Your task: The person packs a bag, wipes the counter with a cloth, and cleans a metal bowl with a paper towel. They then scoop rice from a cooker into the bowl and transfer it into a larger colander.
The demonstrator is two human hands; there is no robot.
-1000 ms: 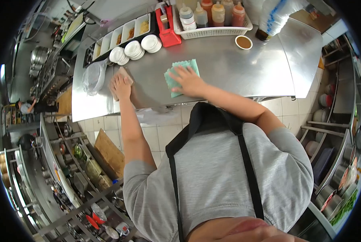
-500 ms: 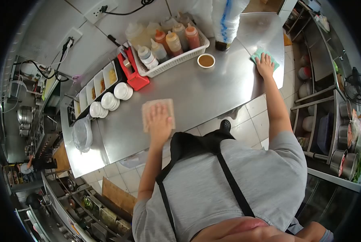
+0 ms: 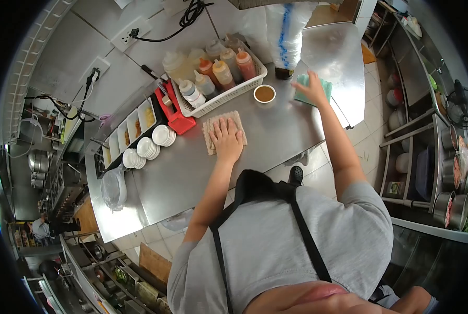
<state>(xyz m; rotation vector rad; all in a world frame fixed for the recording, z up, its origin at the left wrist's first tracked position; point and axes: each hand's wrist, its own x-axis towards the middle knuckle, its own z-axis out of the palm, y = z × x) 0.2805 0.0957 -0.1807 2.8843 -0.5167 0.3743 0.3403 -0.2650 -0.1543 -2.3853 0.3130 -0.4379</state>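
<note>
Unclenched and palm-down, your left hand [image 3: 226, 140] lies flat, beige cloth [image 3: 235, 116] beneath it; your right hand [image 3: 313, 91], arm outstretched, spreads loose fingers over the green cloth [image 3: 326, 87].

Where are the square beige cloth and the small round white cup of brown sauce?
Square beige cloth [image 3: 235, 115]: head view, on its upper right corner.
Small round white cup of brown sauce [image 3: 264, 102]: head view, on its near rim.

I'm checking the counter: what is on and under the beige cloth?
The left hand lies on the beige cloth, fingers spread. Metal counter shows around it; anything directly under the cloth is hidden.
</note>
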